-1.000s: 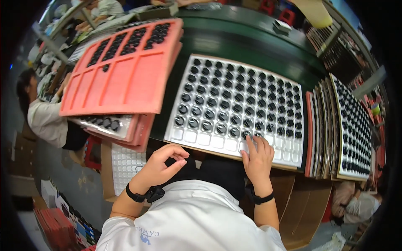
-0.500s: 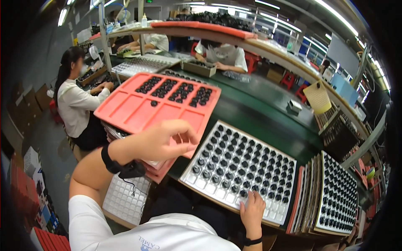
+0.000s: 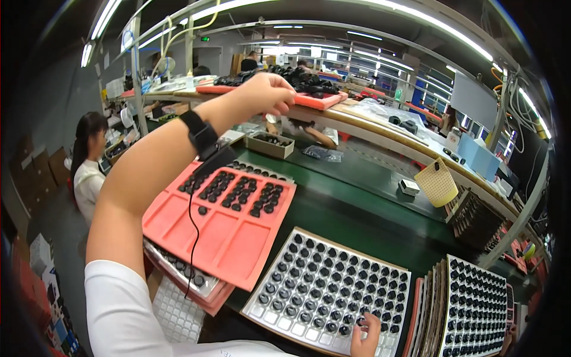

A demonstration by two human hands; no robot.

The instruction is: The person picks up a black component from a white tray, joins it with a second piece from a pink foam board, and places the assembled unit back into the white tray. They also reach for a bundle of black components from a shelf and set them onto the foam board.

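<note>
My left hand is raised to the shelf, its fingers curled together beside a heap of black parts on a red tray. Whatever its fingertips hold, if anything, is hidden. Low on the right, my right hand has its fingers closed at a small black round part over the silver blister tray. Rows of such parts fill most of that tray; several front pockets are bare. Under my left arm lies a red compartment tray with black parts in its far compartments and one loose part nearer.
A stack of trays stands on edge at right, beside a filled silver tray. A yellow perforated basket hangs from the shelf. A box of parts sits across the green bench. A co-worker sits at left.
My left hand has risen from above the red compartment tray to the shelf. My right hand's fingers have curled in at the silver tray's near side. The view has tilted up.
</note>
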